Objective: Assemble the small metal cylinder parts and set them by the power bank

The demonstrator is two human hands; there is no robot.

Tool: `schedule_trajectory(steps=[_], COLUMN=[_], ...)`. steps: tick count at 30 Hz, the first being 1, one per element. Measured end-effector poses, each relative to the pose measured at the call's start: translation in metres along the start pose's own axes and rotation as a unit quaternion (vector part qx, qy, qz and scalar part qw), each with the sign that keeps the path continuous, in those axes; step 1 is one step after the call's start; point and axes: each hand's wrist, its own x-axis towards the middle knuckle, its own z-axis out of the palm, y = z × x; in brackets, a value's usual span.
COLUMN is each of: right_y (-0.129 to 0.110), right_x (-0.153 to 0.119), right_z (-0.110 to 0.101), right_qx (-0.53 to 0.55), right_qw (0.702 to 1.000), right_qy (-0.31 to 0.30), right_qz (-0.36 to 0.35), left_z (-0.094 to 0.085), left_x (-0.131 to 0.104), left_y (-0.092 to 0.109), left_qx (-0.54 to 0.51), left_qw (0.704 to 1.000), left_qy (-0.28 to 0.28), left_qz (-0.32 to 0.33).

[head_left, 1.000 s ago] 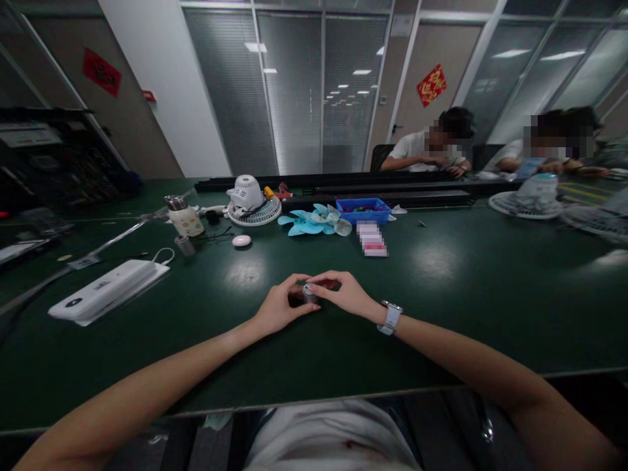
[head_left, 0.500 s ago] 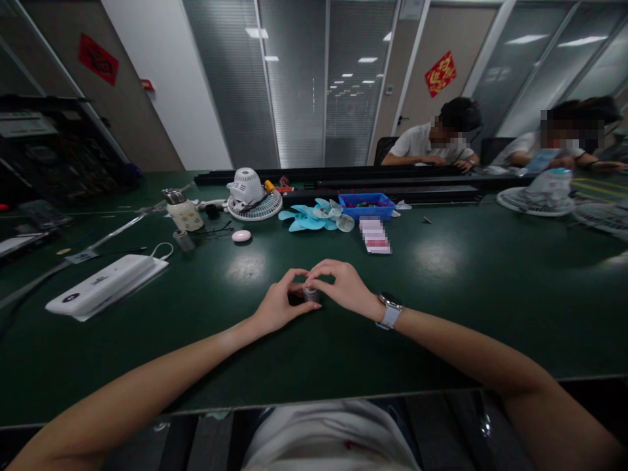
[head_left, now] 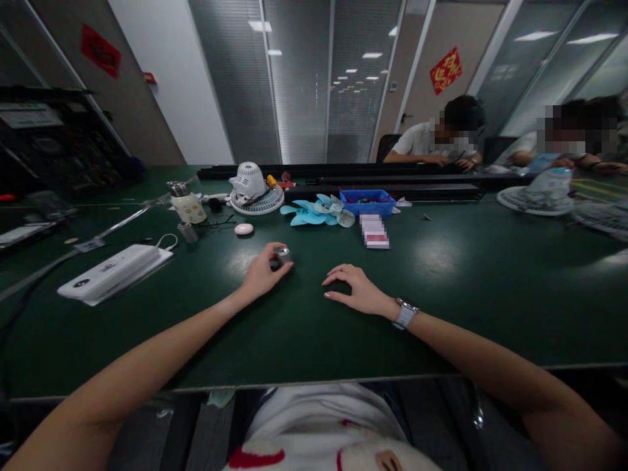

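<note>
Between the thumb and fingers of my left hand point(head_left: 262, 271) is a small silvery metal cylinder point(head_left: 284, 254), its top end showing; its exact kind I cannot make out. My right hand point(head_left: 356, 290), with a watch point(head_left: 406, 313) on the wrist, hovers over or rests on the green tabletop point(head_left: 294, 340), thumb and fingers apart with nothing between them. Beyond the left hand lies a pale pink oval object point(head_left: 244, 229). Blue fan blades point(head_left: 309, 212) lie farther back, in front of a white fan part with a round grille point(head_left: 252, 190).
A white box-like device point(head_left: 115, 269) with a cable lies at left, near a patterned bottle point(head_left: 189, 206) and another small metal cylinder point(head_left: 187, 231). A blue tray point(head_left: 367, 203) and a blurred-out card point(head_left: 375, 231) stand behind my right hand. Two people point(head_left: 432, 140) sit across the table.
My hands have come apart. The left one has moved left and away from me with the metal cylinder; the right one has let go and shifted slightly right, its fingers opening.
</note>
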Motion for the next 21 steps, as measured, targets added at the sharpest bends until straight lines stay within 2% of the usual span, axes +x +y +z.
schedule_trajectory(steps=[1, 3, 6, 8, 10, 12, 13, 15, 16, 17, 18, 20, 21], right_y=[-0.001, -0.003, -0.002, 0.000, 0.003, 0.007, 0.010, 0.015, 0.017, 0.018, 0.019, 0.019, 0.019], right_x=[0.000, 0.001, 0.002, 0.003, 0.004, 0.005, 0.006, 0.007, 0.008, 0.008, 0.009, 0.010, 0.010], right_z=[-0.001, -0.003, -0.002, -0.001, 0.000, 0.001, 0.002, 0.003, 0.003, 0.004, 0.004, 0.006, 0.006], right_qx=[0.009, 0.026, 0.045, 0.064, 0.099, 0.145, 0.167, 0.205, 0.219, 0.229, 0.236, 0.244, 0.246], right_qw=[1.000, 1.000, 0.998, 0.996, 0.992, 0.983, 0.977, 0.965, 0.959, 0.954, 0.951, 0.948, 0.948], right_qy=[0.001, 0.012, 0.035, 0.042, 0.054, 0.081, 0.098, 0.124, 0.133, 0.141, 0.147, 0.152, 0.150], right_qz=[0.001, 0.012, 0.034, 0.042, 0.054, 0.073, 0.085, 0.110, 0.122, 0.131, 0.136, 0.136, 0.133], left_z=[-0.010, -0.033, -0.068, -0.082, -0.084, -0.072, -0.063, -0.039, -0.026, -0.013, -0.002, 0.016, 0.022], left_x=[0.009, 0.025, 0.039, 0.042, 0.040, 0.034, 0.029, 0.014, 0.005, -0.005, -0.014, -0.030, -0.035], left_y=[-0.013, -0.043, -0.084, -0.101, -0.102, -0.084, -0.069, -0.029, -0.008, 0.012, 0.030, 0.057, 0.064], left_qx=[0.046, 0.123, 0.159, 0.155, 0.148, 0.161, 0.173, 0.192, 0.182, 0.163, 0.139, 0.083, 0.054], left_qw=[0.997, 0.971, 0.932, 0.915, 0.900, 0.893, 0.900, 0.940, 0.960, 0.974, 0.973, 0.944, 0.928], left_qy=[0.046, 0.137, 0.228, 0.268, 0.322, 0.363, 0.364, 0.282, 0.207, 0.107, -0.002, -0.150, -0.204], left_qz=[-0.051, -0.151, -0.232, -0.257, -0.256, -0.210, -0.169, -0.025, 0.048, 0.119, 0.184, 0.281, 0.308])
